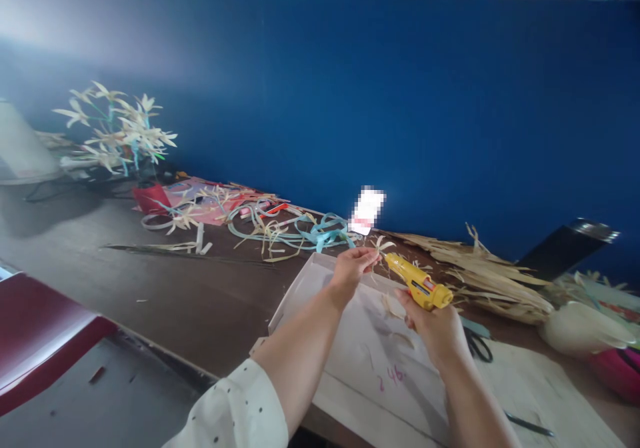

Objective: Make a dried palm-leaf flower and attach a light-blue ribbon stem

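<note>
My left hand (350,271) pinches a small, pale strip of dried husk (384,245) above the far edge of a white cardboard tray (360,351). My right hand (434,331) is wrapped round a yellow glue gun (417,285). The gun's nozzle points left and meets or nearly meets the husk strip; contact is too small to tell. Loose curled husk scraps (393,307) lie in the tray under my hands, and purple handwriting marks its floor.
Dried husks (480,268) and a dark flask (570,241) are at the right. Scissors (479,347) and a pen (529,424) lie nearer. Blue strips (325,233) and a bright, blurred-out screen (367,209) are behind the tray. Husk flowers (125,131) stand left, before a blue partition (320,101).
</note>
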`<action>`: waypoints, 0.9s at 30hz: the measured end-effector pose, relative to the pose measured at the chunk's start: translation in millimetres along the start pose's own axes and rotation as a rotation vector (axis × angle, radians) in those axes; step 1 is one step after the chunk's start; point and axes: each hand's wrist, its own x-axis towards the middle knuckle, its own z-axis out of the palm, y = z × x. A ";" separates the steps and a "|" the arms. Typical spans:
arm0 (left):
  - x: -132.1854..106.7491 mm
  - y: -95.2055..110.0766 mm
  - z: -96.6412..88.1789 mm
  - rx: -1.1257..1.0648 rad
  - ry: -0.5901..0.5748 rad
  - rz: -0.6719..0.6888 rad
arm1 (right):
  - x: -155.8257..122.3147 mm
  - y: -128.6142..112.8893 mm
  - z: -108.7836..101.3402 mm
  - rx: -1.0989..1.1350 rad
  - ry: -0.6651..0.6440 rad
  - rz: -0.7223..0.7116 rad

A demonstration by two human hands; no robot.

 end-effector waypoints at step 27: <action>-0.6 1.7 1.5 0.017 -0.003 0.021 | -8.0 -9.1 3.5 0.007 0.040 -0.046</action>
